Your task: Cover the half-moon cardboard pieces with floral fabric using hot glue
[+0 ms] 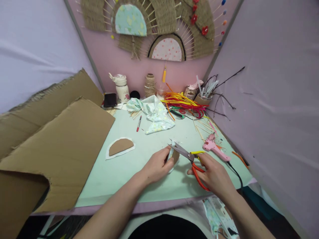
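Near the table's middle, my left hand (158,165) grips a small cardboard piece with pale fabric around its edge (175,156), tilted up on its side. My right hand (214,171) is closed on scissors (183,151) with one red and one yellow handle. Their blades are slightly apart and reach to the fabric edge at the top of the piece; whether the fabric lies between them I cannot tell. To the left, a half-round cardboard piece (121,146) lies flat on a slightly larger pale fabric.
Large cardboard sheets (72,142) cover the left side. Behind my hands lie a crumpled floral cloth (154,111), a red marker (139,123) and red and yellow pipe cleaners (183,99). A pink glue gun (215,148) with a black cord rests at right. A bottle (122,89) and twine spool (150,85) stand behind.
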{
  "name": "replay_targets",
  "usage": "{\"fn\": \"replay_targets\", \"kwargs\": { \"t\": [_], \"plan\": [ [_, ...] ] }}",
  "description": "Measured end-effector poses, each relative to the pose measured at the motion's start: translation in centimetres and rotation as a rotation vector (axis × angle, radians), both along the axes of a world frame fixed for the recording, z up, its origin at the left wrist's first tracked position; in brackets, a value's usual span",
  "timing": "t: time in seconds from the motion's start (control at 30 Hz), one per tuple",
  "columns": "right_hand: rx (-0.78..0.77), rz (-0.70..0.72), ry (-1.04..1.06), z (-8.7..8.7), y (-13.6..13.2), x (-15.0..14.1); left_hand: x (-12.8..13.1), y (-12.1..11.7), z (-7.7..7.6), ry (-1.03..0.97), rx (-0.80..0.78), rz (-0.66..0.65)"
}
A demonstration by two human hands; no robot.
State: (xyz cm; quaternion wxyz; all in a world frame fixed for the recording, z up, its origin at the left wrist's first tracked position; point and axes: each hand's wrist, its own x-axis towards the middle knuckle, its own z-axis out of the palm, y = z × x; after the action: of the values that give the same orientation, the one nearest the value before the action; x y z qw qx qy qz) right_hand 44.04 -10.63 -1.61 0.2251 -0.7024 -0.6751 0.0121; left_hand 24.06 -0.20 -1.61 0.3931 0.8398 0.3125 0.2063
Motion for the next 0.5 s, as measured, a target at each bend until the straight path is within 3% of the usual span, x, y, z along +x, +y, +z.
{"fn": "replay_targets", "kwargs": {
  "t": [0.5],
  "plan": [
    [0.015, -0.062, 0.010, -1.0, 0.1, -1.4, 0.1, -0.2, 0.2, -0.048, -0.123, 0.012]
  ]
}}
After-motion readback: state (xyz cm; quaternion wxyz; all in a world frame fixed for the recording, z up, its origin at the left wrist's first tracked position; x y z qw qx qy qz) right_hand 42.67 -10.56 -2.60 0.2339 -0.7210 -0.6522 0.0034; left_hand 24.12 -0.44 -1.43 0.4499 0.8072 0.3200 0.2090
